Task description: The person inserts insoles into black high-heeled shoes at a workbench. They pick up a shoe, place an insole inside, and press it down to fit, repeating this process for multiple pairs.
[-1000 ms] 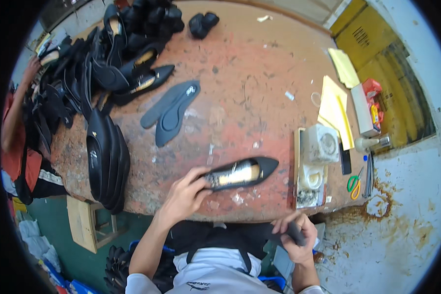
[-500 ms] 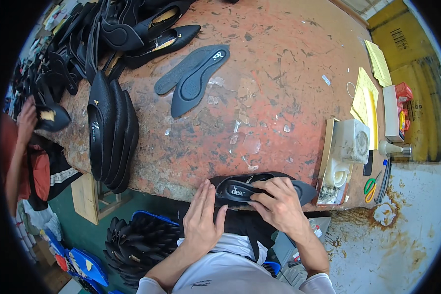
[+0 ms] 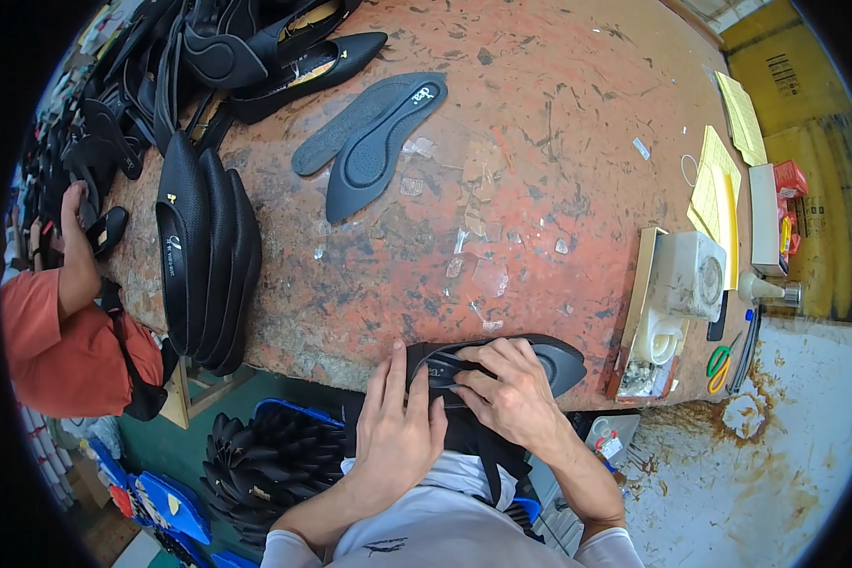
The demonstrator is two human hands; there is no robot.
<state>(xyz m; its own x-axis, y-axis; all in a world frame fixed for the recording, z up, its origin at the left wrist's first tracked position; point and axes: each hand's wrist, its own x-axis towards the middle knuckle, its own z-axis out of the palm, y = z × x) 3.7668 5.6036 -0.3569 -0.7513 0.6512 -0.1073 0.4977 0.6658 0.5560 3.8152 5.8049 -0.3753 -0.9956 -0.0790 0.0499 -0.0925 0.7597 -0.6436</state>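
At the table's near edge lies a black pump shoe (image 3: 540, 341), its narrow end to the right. Inside its opening sits a dark insole (image 3: 435, 371), partly covered by my hands. My right hand (image 3: 523, 399) curls over it, thumb and fingers closed on the insole near mid-shoe. Stretched out straight, the fingers of my left hand (image 3: 393, 417) rest against the shoe's left end. Farther up the table lies a loose insole pair: a dark one with a padded front (image 3: 374, 147) overlapping a plain grey one (image 3: 336, 142).
Nested black shoes (image 3: 208, 260) stand at the left table edge, with a larger shoe pile behind. At right are a white container (image 3: 689, 275), scissors (image 3: 718, 369) and yellow papers (image 3: 715, 185). A co-worker in red (image 3: 76, 341) reaches into the pile. A bin of black pieces (image 3: 260, 473) stands below.
The insole and shoe have shifted slightly left, with the insole's logo now more hidden by my fingers. My left hand's fingers reach farther over the shoe's end. The co-worker has leaned in.
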